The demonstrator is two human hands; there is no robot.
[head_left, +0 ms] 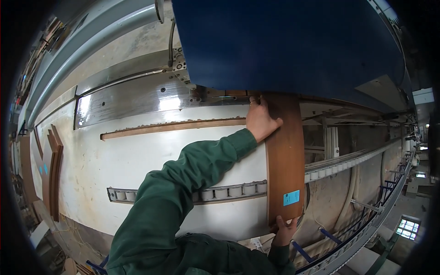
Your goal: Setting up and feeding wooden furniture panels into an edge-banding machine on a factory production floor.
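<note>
White worktop (137,160) left of centre: brown board (285,156) runs lengthwise top-to-bottom, left hand (261,120) part-open at its upper left edge, right hand (284,231) gripping its lower end.

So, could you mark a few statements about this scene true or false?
1. The left hand touches the long, flat brown wooden panel near its far end. True.
2. The small rectangular light-blue label is at the panel's far end. False: it is near the right hand.
3. The large, flat machine cover is yellow. False: it is dark blue.
4. The long, thin brown wooden strip lies on the white worktable, left of the panel. True.
</note>
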